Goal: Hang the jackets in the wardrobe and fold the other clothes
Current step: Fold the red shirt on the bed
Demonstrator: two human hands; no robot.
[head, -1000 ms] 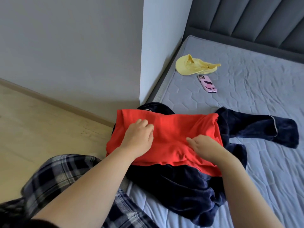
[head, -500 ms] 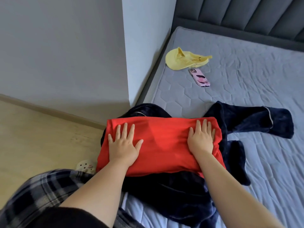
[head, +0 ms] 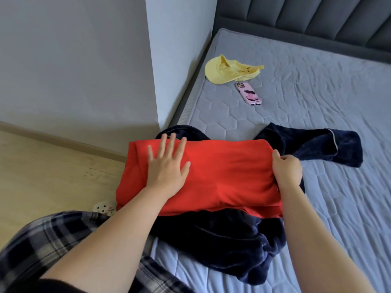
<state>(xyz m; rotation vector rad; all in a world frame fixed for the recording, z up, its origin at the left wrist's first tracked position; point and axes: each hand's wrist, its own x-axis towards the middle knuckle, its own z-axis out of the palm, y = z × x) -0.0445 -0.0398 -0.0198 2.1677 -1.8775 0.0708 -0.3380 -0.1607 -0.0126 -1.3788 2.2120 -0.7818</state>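
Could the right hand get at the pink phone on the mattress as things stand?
Probably yes, once it lets go. The right hand grips the red garment's edge; the pink phone lies uncovered on the mattress beyond it, with only the navy garment's sleeve lying low between.

The red garment (head: 222, 176) is smooth, matt cloth. The navy garment (head: 222, 246) looks plush, velvety. The mattress (head: 317, 102) is quilted fabric; the floor (head: 42, 176) is pale wood.

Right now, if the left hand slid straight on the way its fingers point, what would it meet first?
The left hand lies flat on the red garment; past its far edge comes the dark blue garment, probably, then the wall corner.
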